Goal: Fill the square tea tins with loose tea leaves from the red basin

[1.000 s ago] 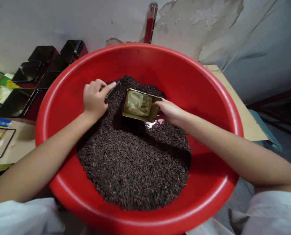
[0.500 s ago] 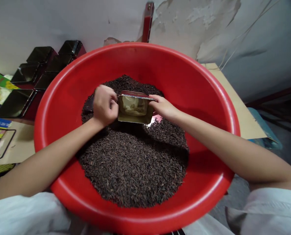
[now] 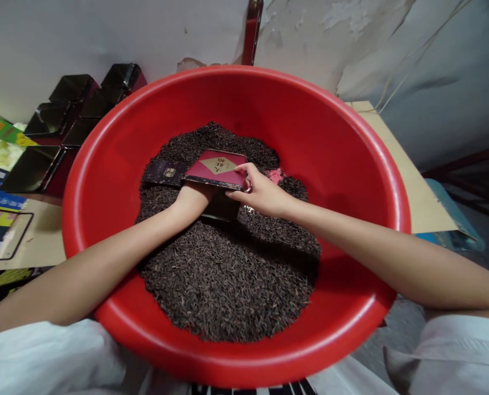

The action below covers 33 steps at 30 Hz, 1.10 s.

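Note:
A wide red plastic basin [image 3: 339,153] holds a heap of dark, dry tea leaves [image 3: 232,291]. Over the heap, a red tea tin [image 3: 201,170] with a gold diamond label lies tipped on its side, its mouth towards me. My right hand [image 3: 265,189] grips the tin's right edge between thumb and fingers. The fingers of my left hand [image 3: 197,198] are hidden in or under the tin's mouth, so their pose cannot be told. Left of the tin, a dark piece with a small gold mark [image 3: 162,173] rests on the leaves. A pink, shiny scrap [image 3: 276,174] shows at the right.
Several open dark-red tins [image 3: 34,170] stand in rows left of the basin. Printed colourful packaging [image 3: 0,219] lies on the tan board [image 3: 43,230] there. Behind the basin, a red bar [image 3: 251,33] leans on the peeling wall [image 3: 330,33].
The tin has turned so that its labelled side faces up and its interior is out of sight. My left hand, formerly a loose fist beside the tin, has gone into or beneath its mouth.

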Motion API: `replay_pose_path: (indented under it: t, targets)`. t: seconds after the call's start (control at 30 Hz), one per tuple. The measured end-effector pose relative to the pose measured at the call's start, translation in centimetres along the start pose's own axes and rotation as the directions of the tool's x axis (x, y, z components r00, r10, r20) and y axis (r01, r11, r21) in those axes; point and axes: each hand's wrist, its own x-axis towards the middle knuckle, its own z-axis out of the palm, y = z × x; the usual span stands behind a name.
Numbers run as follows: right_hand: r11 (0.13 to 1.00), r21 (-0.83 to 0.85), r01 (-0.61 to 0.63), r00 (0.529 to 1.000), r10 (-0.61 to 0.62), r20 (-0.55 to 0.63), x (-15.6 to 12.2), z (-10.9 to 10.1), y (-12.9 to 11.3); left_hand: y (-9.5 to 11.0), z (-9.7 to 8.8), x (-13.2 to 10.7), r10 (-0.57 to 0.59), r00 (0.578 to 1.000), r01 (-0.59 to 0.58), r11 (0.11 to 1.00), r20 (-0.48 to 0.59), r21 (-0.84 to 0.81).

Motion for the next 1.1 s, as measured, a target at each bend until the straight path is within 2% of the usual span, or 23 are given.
replay_pose_path:
  t: [0.07,0.13,0.17,0.23,0.27,0.3,0.37,0.4,0.47,0.6,0.67,0.77,0.83,0.9,0.93,1.0,1.1]
  targets:
    - [1.0,-0.018,0.02,0.998,-0.022,-0.064,0.6,-0.4,0.6,0.6,-0.9,-0.4,0.043,0.999,-0.044,0.997,0.019,0.067]
    - [0.999,-0.025,0.04,0.988,-0.043,-0.15,1.4,-0.9,1.3,1.3,-1.8,-1.0,0.149,0.989,-0.148,0.978,0.008,0.145]
    - [0.999,-0.016,0.04,0.981,-0.042,-0.19,1.8,-1.2,1.7,1.6,-2.3,-1.4,0.208,0.978,-0.201,0.966,-0.031,0.16]
    - [1.0,-0.004,-0.011,0.969,0.009,-0.247,2.5,-1.6,2.4,2.3,-2.9,-1.9,0.275,0.943,-0.261,0.96,-0.187,0.097]
    - [0.998,-0.008,-0.058,0.964,0.054,-0.26,2.7,-1.7,2.6,2.6,-3.1,-2.1,0.255,0.924,-0.263,0.965,-0.284,0.01]
    - [0.994,-0.018,-0.105,0.958,0.096,-0.27,2.9,-1.8,2.7,3.0,-3.2,-2.2,0.188,0.912,-0.245,0.962,-0.365,-0.117]
    - [0.987,-0.032,-0.158,0.95,0.143,-0.277,2.9,-1.9,2.7,3.6,-3.7,-2.3,-0.016,0.903,-0.177,0.897,-0.429,-0.405]
    - [0.986,-0.032,-0.161,0.951,0.146,-0.271,2.9,-1.8,2.7,3.8,-3.9,-2.3,-0.108,0.903,-0.138,0.844,-0.416,-0.519]
    - [0.988,-0.026,-0.15,0.957,0.139,-0.256,2.6,-1.7,2.5,4.0,-4.6,-2.1,-0.229,0.896,-0.075,0.767,-0.381,-0.637]
    - [0.989,-0.016,-0.145,0.962,0.137,-0.234,2.3,-1.7,2.0,2.5,-5.9,-1.8,-0.314,0.866,-0.006,0.771,-0.389,-0.637]
    - [0.986,0.018,-0.164,0.955,0.163,-0.247,2.4,-1.7,1.8,1.0,-6.4,-1.7,-0.31,0.872,0.012,0.787,-0.379,-0.617]
    - [0.969,0.095,-0.23,0.903,0.249,-0.35,2.6,-1.7,1.5,-1.0,-7.0,-1.8,-0.224,0.929,0.033,0.844,-0.296,-0.536]
    - [0.953,0.167,-0.252,0.86,0.3,-0.413,2.6,-1.7,1.2,-1.8,-7.2,-1.9,-0.149,0.977,0.071,0.9,-0.15,-0.43]
    - [0.923,0.284,-0.259,0.864,0.353,-0.358,2.5,-1.8,0.8,-2.1,-7.0,-1.9,-0.131,0.991,0.124,0.939,-0.002,-0.32]
    - [0.901,0.346,-0.262,0.881,0.37,-0.295,2.4,-1.9,0.6,-2.2,-6.7,-1.9,-0.156,0.987,0.162,0.945,0.043,-0.283]
    - [0.872,0.426,-0.242,0.911,0.355,-0.209,2.0,-2.1,0.3,-2.0,-6.1,-1.8,-0.254,0.966,0.258,0.926,0.052,-0.276]
    - [0.932,0.342,-0.121,0.918,0.236,-0.319,1.4,-2.3,0.1,-1.3,-5.6,-1.5,-0.445,0.895,0.391,0.806,-0.02,-0.444]
